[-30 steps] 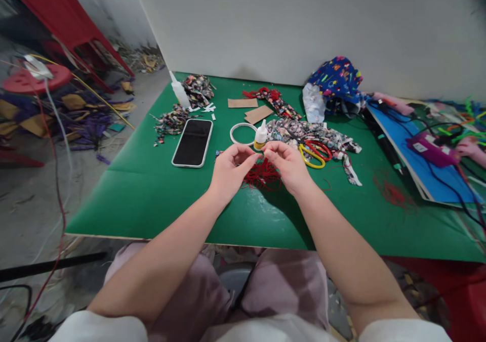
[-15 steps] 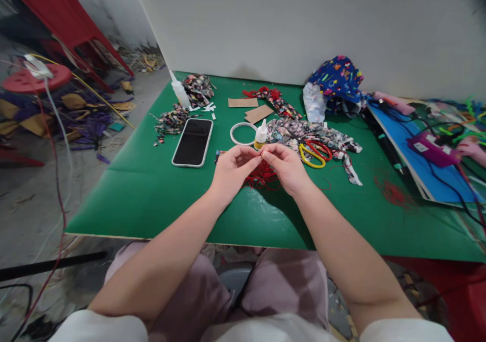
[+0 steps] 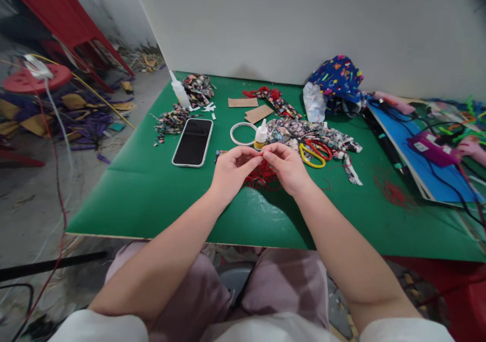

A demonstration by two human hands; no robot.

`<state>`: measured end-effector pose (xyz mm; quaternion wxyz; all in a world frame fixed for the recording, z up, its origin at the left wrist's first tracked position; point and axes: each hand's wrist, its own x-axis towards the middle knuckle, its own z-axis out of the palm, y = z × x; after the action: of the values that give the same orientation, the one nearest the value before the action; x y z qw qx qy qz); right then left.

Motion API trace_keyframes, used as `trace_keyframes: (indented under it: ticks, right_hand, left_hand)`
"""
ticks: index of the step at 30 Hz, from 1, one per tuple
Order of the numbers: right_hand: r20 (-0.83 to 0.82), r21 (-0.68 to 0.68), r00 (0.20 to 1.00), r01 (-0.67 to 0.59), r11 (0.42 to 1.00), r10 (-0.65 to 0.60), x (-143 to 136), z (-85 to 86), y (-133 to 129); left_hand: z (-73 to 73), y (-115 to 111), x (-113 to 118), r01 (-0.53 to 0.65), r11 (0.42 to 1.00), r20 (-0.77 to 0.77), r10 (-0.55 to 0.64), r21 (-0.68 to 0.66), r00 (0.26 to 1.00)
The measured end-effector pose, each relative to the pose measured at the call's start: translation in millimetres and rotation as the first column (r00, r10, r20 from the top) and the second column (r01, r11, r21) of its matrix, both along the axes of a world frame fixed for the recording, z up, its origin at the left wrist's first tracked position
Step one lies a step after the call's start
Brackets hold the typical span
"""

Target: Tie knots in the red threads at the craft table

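Note:
My left hand (image 3: 233, 170) and my right hand (image 3: 284, 166) meet fingertip to fingertip over the green table, both pinched closed. Between the tips a speck of red shows, seemingly red thread; its exact shape is too small to make out. Beneath them lies a tangled heap of red thread (image 3: 262, 176), partly covered by the hands. Just beyond the fingers stands a small glue bottle (image 3: 260, 133) with a white top and yellow label. A white ring (image 3: 243, 142) lies left of the bottle. Scissors (image 3: 313, 156) with yellow and red handles rest to the right on floral fabric (image 3: 337, 137).
A phone (image 3: 193, 142) lies left of my hands. Behind it are a white squeeze bottle (image 3: 179, 93) and floral scraps (image 3: 172, 120). Brown card pieces (image 3: 259, 114) sit at the back. On the right, a blue folder (image 3: 398, 144) carries cables and a purple device (image 3: 433, 147).
Both hands stay in nearly the same place, fingertips still together. Only a slight shift of the fingers shows; the things on the table have not moved.

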<state>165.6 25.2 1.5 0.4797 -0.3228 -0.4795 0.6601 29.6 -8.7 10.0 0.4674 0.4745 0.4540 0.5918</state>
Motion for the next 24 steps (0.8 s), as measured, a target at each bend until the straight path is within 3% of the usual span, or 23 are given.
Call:
trace_keyframes:
  ticks: [13,24]
  right_hand:
    - [0.107,0.038,0.994,0.012,0.999,-0.016,0.1,2.6,-0.8]
    - [0.095,0.026,0.995,0.018,1.000,-0.021,-0.2,2.9,-0.6]
  left_hand:
    - [-1.0,0.6,-1.5,0.023,1.000,0.010,-0.023,-0.016,1.000]
    - [0.0,-1.4,-1.7,-0.013,1.000,-0.133,0.016,0.024,0.991]
